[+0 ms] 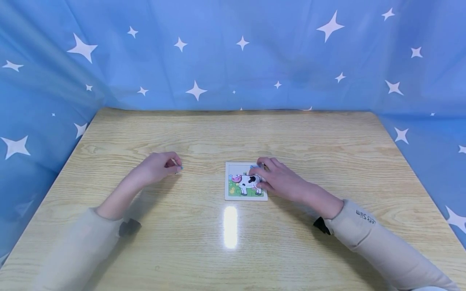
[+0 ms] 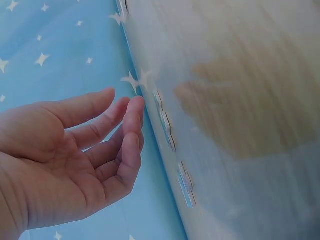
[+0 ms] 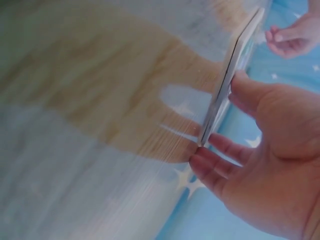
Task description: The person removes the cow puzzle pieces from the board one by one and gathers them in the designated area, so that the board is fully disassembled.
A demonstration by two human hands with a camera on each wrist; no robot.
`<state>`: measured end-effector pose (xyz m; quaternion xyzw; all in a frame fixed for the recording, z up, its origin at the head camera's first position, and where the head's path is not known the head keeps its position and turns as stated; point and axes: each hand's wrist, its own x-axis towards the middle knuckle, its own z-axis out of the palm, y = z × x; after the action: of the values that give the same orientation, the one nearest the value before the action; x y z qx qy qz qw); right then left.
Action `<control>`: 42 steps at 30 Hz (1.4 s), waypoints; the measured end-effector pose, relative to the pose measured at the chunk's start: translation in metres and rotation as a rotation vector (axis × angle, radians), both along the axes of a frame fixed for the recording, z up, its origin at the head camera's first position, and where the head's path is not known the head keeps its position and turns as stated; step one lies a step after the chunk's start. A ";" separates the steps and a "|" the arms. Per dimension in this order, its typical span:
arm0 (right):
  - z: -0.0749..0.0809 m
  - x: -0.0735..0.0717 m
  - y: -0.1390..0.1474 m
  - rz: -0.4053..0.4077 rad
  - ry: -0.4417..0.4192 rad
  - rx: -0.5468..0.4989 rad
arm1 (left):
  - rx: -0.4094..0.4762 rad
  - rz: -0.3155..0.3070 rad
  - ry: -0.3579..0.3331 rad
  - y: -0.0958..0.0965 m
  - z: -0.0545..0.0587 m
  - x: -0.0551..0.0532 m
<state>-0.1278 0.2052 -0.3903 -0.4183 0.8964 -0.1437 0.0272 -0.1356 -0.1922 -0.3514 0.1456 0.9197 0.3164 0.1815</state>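
Observation:
A square cow jigsaw puzzle (image 1: 236, 190) in a pale frame lies flat on the wooden table. My right hand (image 1: 282, 180) grips it at the far right corner, covering part of the picture; in the right wrist view its thumb and fingers (image 3: 210, 167) are bent around the board's edge. Left of the board, my left hand (image 1: 156, 166) hovers low with loosely curved fingers. Small thin puzzle pieces (image 2: 166, 131) lie on the table just beyond those fingertips. In the head view that hand hides most of them, with a bit of blue showing.
The light wooden table (image 1: 291, 250) stretches around both hands. Behind it and at the sides hangs a blue cloth (image 1: 218, 48) with white stars. A bright light reflection shows on the tabletop in front of the puzzle.

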 end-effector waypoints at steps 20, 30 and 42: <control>-0.051 -0.031 0.018 -0.090 0.015 0.041 | 0.069 -0.201 0.037 0.069 -0.002 0.010; -0.034 -0.021 0.013 -0.140 -0.068 0.028 | 0.072 -0.219 0.031 0.092 0.003 0.003; -0.051 -0.028 0.018 -0.149 -0.038 0.043 | 0.024 -0.255 0.019 0.112 -0.004 -0.006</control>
<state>-0.1562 0.2231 -0.4410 -0.3472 0.9272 -0.1340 0.0421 -0.1413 -0.0799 -0.3555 0.2666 0.8915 0.3003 0.2096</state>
